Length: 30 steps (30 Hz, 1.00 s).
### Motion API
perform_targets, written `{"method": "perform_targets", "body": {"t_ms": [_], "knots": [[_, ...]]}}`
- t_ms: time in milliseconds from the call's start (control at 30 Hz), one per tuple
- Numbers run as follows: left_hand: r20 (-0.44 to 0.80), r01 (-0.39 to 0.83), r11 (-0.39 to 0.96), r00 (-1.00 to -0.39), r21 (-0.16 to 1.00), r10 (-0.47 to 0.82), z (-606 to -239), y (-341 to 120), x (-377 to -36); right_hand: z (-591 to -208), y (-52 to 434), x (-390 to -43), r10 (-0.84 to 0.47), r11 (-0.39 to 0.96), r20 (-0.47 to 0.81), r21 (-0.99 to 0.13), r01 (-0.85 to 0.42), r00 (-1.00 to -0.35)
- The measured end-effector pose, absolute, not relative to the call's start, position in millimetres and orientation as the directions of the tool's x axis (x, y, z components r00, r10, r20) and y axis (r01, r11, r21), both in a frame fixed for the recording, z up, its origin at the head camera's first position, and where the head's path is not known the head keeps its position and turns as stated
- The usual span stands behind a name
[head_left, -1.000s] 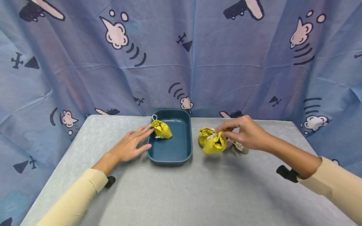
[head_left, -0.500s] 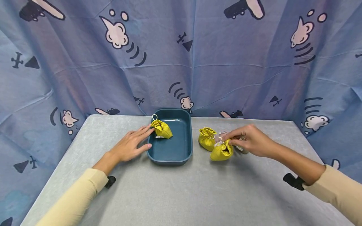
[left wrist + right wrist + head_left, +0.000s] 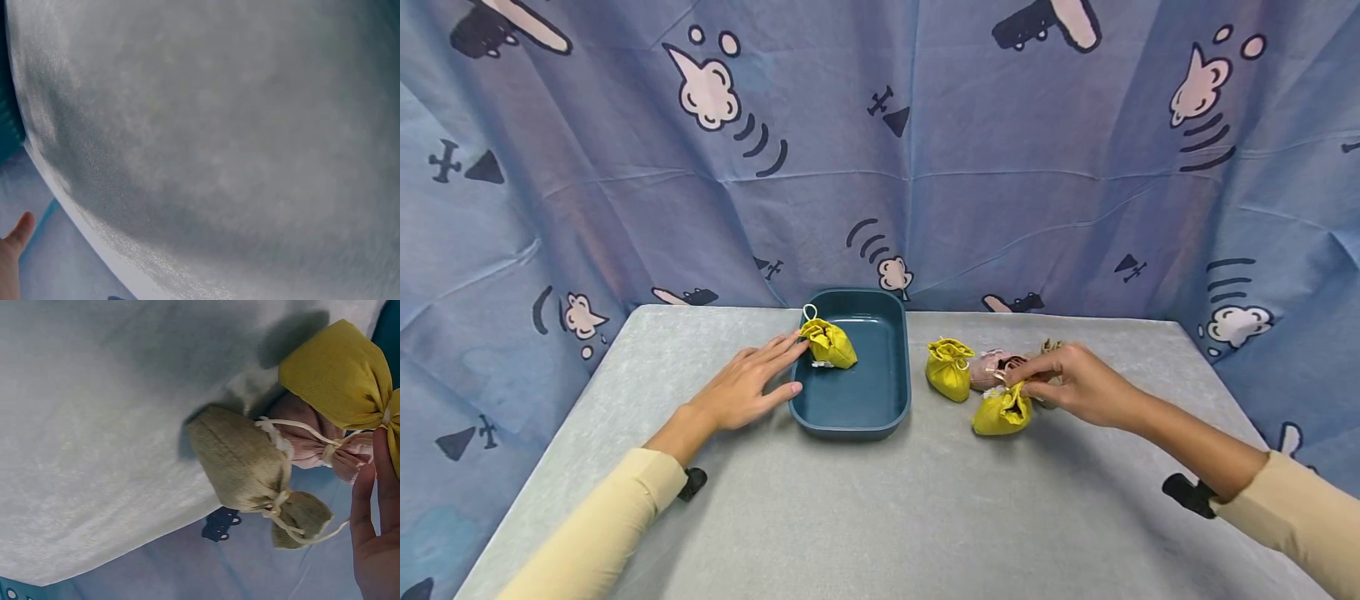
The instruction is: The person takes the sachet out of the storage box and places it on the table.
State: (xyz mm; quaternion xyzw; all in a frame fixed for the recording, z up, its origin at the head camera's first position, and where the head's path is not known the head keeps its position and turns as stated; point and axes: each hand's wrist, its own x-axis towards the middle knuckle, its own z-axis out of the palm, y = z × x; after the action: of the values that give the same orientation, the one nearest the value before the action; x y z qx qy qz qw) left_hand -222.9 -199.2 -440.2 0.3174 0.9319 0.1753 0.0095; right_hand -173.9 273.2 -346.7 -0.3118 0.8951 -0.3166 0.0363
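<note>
A small yellow drawstring pouch (image 3: 1002,413) hangs from my right hand (image 3: 1086,387), which pinches it by its gathered neck. In the right wrist view this yellow pouch (image 3: 340,375) is at the upper right, with a shadow apart from it on the cloth. Behind it are a pink pouch (image 3: 303,428) and a beige pouch (image 3: 240,459). Left of them a second yellow pouch (image 3: 949,371) stands upright. A third yellow pouch (image 3: 831,344) leans in the dark teal tray (image 3: 850,421). My left hand (image 3: 741,387) lies with fingers extended at the tray's left rim, fingertips by that pouch.
A grey-white cloth (image 3: 850,517) covers the table. At its far edge hangs a blue patterned curtain (image 3: 820,150). The left wrist view shows mostly tablecloth (image 3: 219,125), with a thumb (image 3: 22,231) at its lower left.
My right hand has moved right and toward the front with the yellow pouch, away from the standing yellow one. The pink pouch shows more now. The left hand has stayed still.
</note>
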Motion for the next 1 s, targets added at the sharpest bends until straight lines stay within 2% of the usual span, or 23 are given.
{"method": "perform_targets", "body": {"t_ms": [267,500,1000], "knots": [[0.096,0.586,0.735,-0.799,0.342,0.593,-439.6,-198.5,-222.0,-355.9,279.7,-174.1,-0.569,0.635,0.105,-0.574,-0.517,-0.815],[0.103,0.590,0.733,-0.797,0.338,0.595,-440.2,-199.1,-222.7,-345.7,275.2,-176.2,-0.571,0.654,0.061,-0.569,-0.499,-0.818],[0.114,0.596,0.726,-0.794,0.344,0.597,-441.1,-199.2,-222.5,-320.5,223.5,-193.8,-0.597,0.628,0.044,-0.597,-0.500,-0.801]]}}
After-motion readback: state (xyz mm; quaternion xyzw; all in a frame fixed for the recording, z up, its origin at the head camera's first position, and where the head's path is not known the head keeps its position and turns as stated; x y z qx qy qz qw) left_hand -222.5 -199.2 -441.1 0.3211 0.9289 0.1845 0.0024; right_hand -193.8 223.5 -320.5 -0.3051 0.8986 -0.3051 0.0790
